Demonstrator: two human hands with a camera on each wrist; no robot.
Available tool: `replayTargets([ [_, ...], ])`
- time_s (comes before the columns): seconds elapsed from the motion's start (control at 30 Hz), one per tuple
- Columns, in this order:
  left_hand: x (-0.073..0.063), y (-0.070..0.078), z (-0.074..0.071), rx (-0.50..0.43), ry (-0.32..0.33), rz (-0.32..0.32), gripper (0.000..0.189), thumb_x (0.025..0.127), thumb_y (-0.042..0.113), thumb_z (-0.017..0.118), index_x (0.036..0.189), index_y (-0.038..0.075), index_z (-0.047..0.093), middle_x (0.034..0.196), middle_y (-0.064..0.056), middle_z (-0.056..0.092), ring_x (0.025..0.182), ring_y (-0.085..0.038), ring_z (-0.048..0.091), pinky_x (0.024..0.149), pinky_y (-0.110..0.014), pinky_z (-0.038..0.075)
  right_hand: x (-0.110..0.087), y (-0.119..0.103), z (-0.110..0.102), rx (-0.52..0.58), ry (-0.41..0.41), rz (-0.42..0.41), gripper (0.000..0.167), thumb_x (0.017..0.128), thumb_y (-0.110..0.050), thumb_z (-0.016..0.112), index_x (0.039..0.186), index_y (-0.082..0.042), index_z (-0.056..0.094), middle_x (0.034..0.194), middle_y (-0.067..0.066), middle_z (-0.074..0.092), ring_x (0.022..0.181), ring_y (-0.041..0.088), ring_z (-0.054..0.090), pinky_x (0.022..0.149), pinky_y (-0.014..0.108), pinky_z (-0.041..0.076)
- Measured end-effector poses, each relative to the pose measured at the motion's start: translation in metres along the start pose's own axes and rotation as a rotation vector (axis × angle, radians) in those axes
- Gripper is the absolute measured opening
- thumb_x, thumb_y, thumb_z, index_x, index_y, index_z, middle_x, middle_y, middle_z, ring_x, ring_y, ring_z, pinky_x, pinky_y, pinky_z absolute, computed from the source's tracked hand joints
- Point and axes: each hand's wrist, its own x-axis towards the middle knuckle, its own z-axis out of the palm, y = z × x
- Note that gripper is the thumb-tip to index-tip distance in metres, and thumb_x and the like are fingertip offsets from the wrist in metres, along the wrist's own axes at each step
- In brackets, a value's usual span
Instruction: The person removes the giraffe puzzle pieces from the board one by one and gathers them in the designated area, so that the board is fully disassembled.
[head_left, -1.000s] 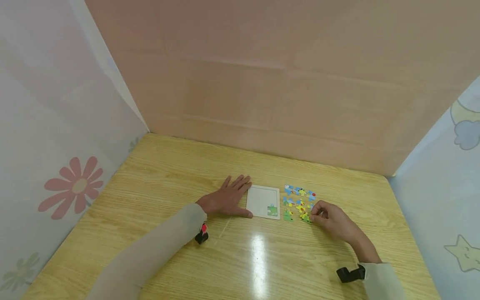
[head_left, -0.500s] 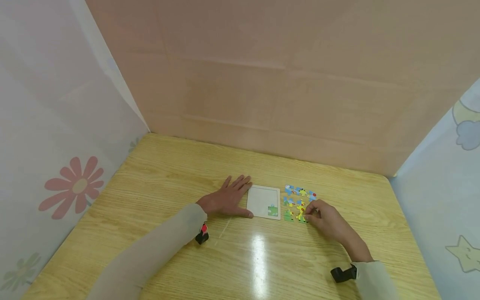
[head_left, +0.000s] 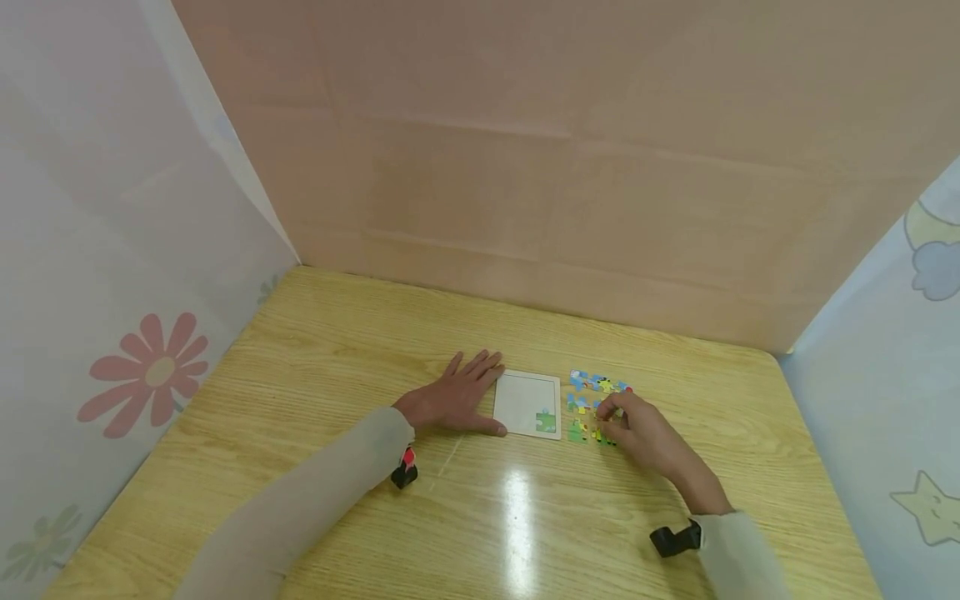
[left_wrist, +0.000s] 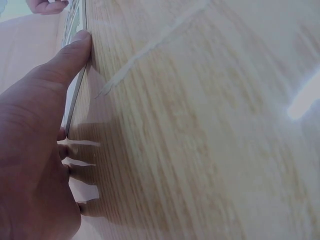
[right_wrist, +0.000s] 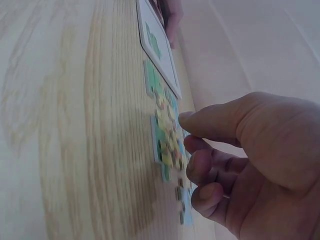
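Observation:
My left hand (head_left: 452,403) lies flat with spread fingers at the left side of a square white puzzle board (head_left: 517,402), thumb and fingertips right at its edge. A green puzzle piece (head_left: 545,422) sits in the board's near right corner. My right hand (head_left: 647,432) is over the loose puzzle pieces (head_left: 577,432) to the right of the board, which are printed in blue, yellow and green. In the right wrist view its thumb (right_wrist: 210,120) and loosely bent fingers (right_wrist: 201,165) are apart, just above the pieces, with nothing seen between them. The hand hides some pieces in the head view.
The wooden table (head_left: 360,333) reaches back to a plain pinkish-brown wall (head_left: 480,167). Pale printed sheets stand at the left (head_left: 135,250) and right sides. Light glares off the tabletop in front of the board.
My right hand has shifted left across the loose pieces, now covering the middle of the group. A yellow and green piece at its fingertips was pushed left beforehand. The left hand stays put.

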Motion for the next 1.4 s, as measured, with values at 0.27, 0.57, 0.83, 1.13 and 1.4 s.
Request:
replayTargets([
  [0.27, 0.002, -0.001, 0.001, 0.010, 0.007, -0.008, 0.110, 0.095, 0.074, 0.062, 0.173, 0.011, 0.016, 0.183, -0.006, 0.002, 0.171, -0.029, 0.000, 0.136, -0.063, -0.001, 0.010, -0.024, 0.018, -0.080, -0.020, -0.104, 0.016, 0.103, -0.011, 0.070, 0.118, -0.007, 0.068, 0.125, 0.010, 0.065, 0.081, 0.011, 0.053, 0.069, 0.022, 0.048],
  [0.57, 0.000, -0.001, 0.001, 0.010, 0.001, -0.005, 0.109, 0.096, 0.074, 0.061, 0.173, 0.011, 0.015, 0.183, -0.006, 0.001, 0.171, -0.030, -0.001, 0.136, -0.063, -0.001, 0.023, -0.046, 0.034, -0.158, -0.035, -0.142, 0.030, 0.100, -0.015, 0.074, 0.128, -0.008, 0.068, 0.129, 0.008, 0.061, 0.086, 0.011, 0.057, 0.073, 0.025, 0.051],
  [0.83, -0.002, 0.001, -0.001, 0.014, -0.002, 0.007, 0.107, 0.098, 0.071, 0.061, 0.173, 0.010, 0.015, 0.183, -0.007, 0.001, 0.171, -0.030, -0.002, 0.136, -0.063, -0.001, 0.030, -0.057, 0.042, -0.245, -0.114, -0.137, 0.037, 0.099, -0.022, 0.077, 0.133, -0.010, 0.067, 0.129, 0.005, 0.057, 0.082, 0.007, 0.056, 0.071, 0.025, 0.050],
  [1.13, 0.000, 0.000, 0.000, 0.036, -0.007, -0.004, 0.109, 0.097, 0.075, 0.059, 0.173, 0.012, 0.014, 0.183, -0.005, -0.001, 0.171, -0.028, -0.003, 0.136, -0.062, -0.002, 0.032, -0.065, 0.042, -0.235, -0.117, -0.132, 0.049, 0.096, -0.019, 0.080, 0.139, -0.007, 0.061, 0.121, 0.007, 0.063, 0.098, 0.016, 0.065, 0.079, 0.032, 0.055],
  [1.4, 0.001, -0.002, 0.002, 0.022, -0.007, -0.011, 0.110, 0.096, 0.076, 0.060, 0.173, 0.013, 0.014, 0.183, -0.003, -0.001, 0.171, -0.027, -0.003, 0.137, -0.061, -0.002, 0.033, -0.069, 0.041, -0.187, -0.120, -0.098, 0.054, 0.093, -0.016, 0.083, 0.140, -0.004, 0.060, 0.120, 0.009, 0.063, 0.098, 0.017, 0.064, 0.081, 0.035, 0.056],
])
